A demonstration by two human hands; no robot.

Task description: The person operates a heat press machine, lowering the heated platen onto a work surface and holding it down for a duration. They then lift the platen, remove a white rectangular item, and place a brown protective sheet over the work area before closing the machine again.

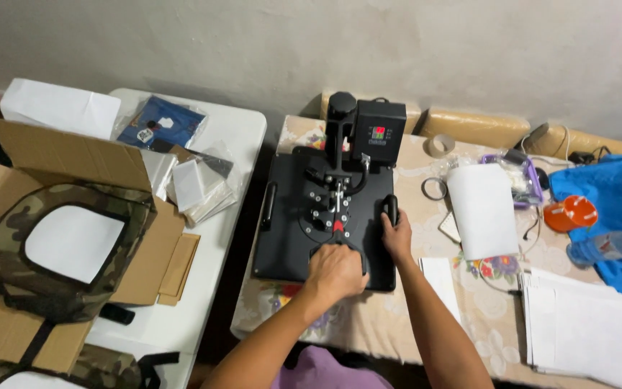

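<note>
Heat press (325,216), black, flat-platen type, closed; sits mid-scene on a floral-clothed table (368,324) against the far wall. Left hand (336,270) curled over the near front handle, apparently bearing down to keep the platen shut. Right hand (396,232) wrapped around the right side grip (391,209), likely steadying the machine. White sheet (482,210) lies just right of it. Camouflage bag (52,252) rests on a cardboard box (66,155), far left.
</note>
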